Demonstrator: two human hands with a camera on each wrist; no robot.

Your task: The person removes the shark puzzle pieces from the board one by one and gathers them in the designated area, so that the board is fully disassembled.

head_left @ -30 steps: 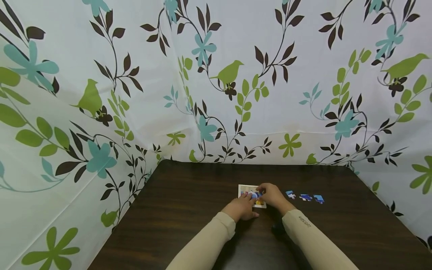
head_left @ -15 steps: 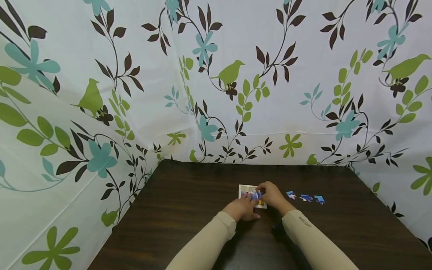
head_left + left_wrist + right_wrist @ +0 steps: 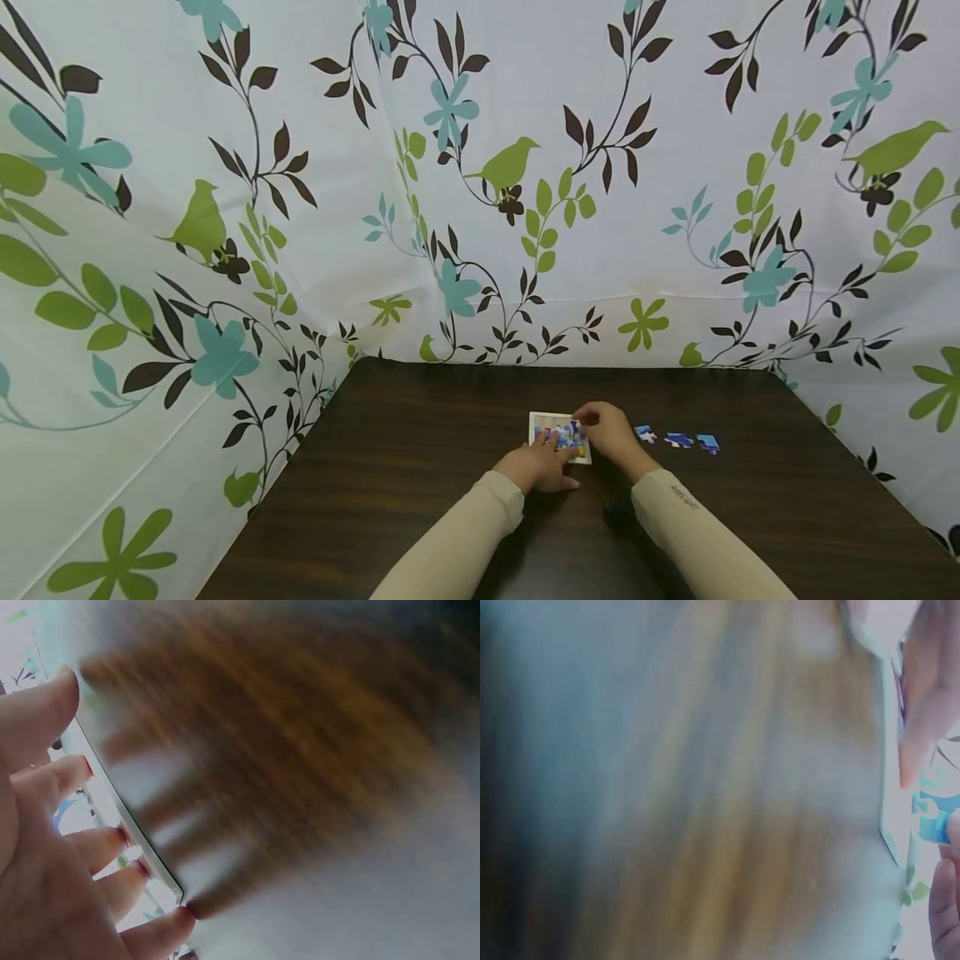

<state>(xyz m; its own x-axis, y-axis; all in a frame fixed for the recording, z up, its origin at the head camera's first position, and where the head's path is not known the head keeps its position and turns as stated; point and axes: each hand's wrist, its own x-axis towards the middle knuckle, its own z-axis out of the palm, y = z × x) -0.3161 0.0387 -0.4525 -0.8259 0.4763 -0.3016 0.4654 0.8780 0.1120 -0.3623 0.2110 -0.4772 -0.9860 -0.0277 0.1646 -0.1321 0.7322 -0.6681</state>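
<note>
- Since the frame half a second ago, the right hand [image 3: 609, 433] has shifted a little to the right, and the left hand [image 3: 534, 465] has spread its fingers wider, so more of the puzzle [image 3: 551, 414] shows between them; the loose pieces lie as they did.
- Far left and all along the far side hangs a white curtain [image 3: 322, 250] with green birds, blue flowers and dark leaves.
- Dark brown desk [image 3: 420, 450], its far edge close to the curtain.
- Left sleeve [image 3: 457, 542], beige, reaching in from the near side.
- Left hand: fingers spread, resting over the near left part of the puzzle, fingertips at the frame in the left wrist view.
- Puzzle: flat on the desk in a pale frame, near the middle, partly covered by both hands.
- Right hand: over the puzzle's far right corner, fingers bent, pinching a blue piece [image 3: 932, 827] by its edge.
- Right sleeve [image 3: 701, 533], beige, with small dark lettering near the cuff.
- Right of the right hand, three loose pieces in a row, apart: first piece [image 3: 645, 433], middle piece [image 3: 678, 440], last piece [image 3: 708, 443], all blue and white.
</note>
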